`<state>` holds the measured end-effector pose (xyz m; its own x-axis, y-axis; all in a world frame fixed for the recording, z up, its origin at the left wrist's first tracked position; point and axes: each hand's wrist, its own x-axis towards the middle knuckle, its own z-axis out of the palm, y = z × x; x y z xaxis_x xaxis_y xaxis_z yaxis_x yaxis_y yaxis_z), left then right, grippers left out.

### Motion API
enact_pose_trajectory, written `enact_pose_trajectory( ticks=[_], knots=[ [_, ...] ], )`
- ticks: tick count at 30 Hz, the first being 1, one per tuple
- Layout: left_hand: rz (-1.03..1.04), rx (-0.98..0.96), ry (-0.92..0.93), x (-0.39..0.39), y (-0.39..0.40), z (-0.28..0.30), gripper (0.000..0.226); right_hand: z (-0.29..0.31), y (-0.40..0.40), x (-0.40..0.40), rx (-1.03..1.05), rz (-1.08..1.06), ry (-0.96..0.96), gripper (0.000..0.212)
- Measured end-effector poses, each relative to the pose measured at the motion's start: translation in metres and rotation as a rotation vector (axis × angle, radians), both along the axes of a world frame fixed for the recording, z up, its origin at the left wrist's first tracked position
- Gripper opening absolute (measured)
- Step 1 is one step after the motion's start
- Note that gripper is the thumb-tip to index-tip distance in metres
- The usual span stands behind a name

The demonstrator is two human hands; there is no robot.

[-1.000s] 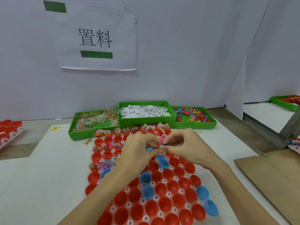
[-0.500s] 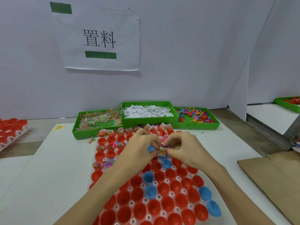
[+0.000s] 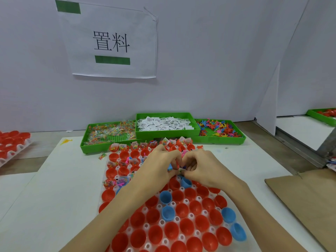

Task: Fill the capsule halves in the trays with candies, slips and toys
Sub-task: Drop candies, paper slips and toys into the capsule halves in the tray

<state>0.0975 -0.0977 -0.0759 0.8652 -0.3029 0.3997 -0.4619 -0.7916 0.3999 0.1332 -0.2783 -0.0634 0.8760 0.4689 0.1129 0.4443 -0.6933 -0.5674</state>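
We held our two hands together above the middle of the capsule tray (image 3: 145, 210), a white holder with red and blue capsule halves (image 3: 181, 210) seated open side up in its sockets. Our left hand (image 3: 156, 171) had its fingers curled, pinching a small blue piece (image 3: 170, 167) between thumb and fingertips; whether this was a capsule half or a toy we could not tell. Our right hand (image 3: 201, 168) was curled just as tightly, its fingertips meeting those of the left and pinching something small and colourful (image 3: 182, 169), too tiny and hidden for us to name. Directly beneath the hands sat a tilted blue half (image 3: 186, 181). The far rows of the tray, and a few sockets on its left side, already held halves with candy packets (image 3: 123, 147), while the near rows stood unfilled. Beyond the tray, against the wall, three green bins stood side by side: the left bin (image 3: 94, 146) with wrapped candies, the raised middle bin (image 3: 163, 134) with white paper slips (image 3: 163, 123), and the right bin (image 3: 227, 140) with small coloured toys (image 3: 218, 130). One stray candy packet (image 3: 102, 156) lay on the white table (image 3: 54, 197) just beside the tray. Another tray of red halves (image 3: 11, 142) sat at the far left, a cardboard sheet (image 3: 309, 197) lay at the right, and a paper sign (image 3: 111, 40) hung on the wall.
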Motion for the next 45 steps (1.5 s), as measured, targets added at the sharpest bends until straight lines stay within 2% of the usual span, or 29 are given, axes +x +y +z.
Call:
enact_pose_trajectory(
  ticks=[5,14,17,21,26,29,33,42,45],
  knots=[
    [-0.007,0.06,0.048,0.002,0.005,0.005,0.006,0.002,0.005,0.004,-0.053,-0.033,0.037,0.01],
    [0.032,0.019,0.053,0.002,0.009,0.006,0.011,0.008,-0.004,0.006,-0.022,0.006,0.075,0.004],
    [0.03,0.0,0.068,0.003,0.009,0.008,0.009,0.005,-0.001,0.004,0.006,-0.024,0.043,0.009],
    [0.056,0.077,0.04,0.005,0.009,0.006,0.005,0.001,0.006,0.003,-0.035,-0.061,0.033,0.014],
    [-0.031,0.187,-0.013,0.005,0.007,0.006,0.007,0.002,0.006,0.006,-0.037,-0.074,0.073,0.016],
    [-0.03,0.185,-0.049,0.006,0.009,0.006,0.007,0.003,-0.002,0.007,0.003,-0.031,0.103,0.015],
    [-0.001,0.163,-0.026,0.006,0.013,0.011,0.007,0.003,-0.004,0.008,0.025,-0.028,0.043,0.005],
    [-0.029,0.19,0.012,0.005,0.018,0.016,0.012,-0.002,0.009,0.011,-0.052,-0.052,0.103,0.021],
    [-0.04,0.17,0.002,0.005,0.021,0.018,0.013,0.0,0.007,0.011,-0.043,-0.039,0.097,0.019]
  ],
)
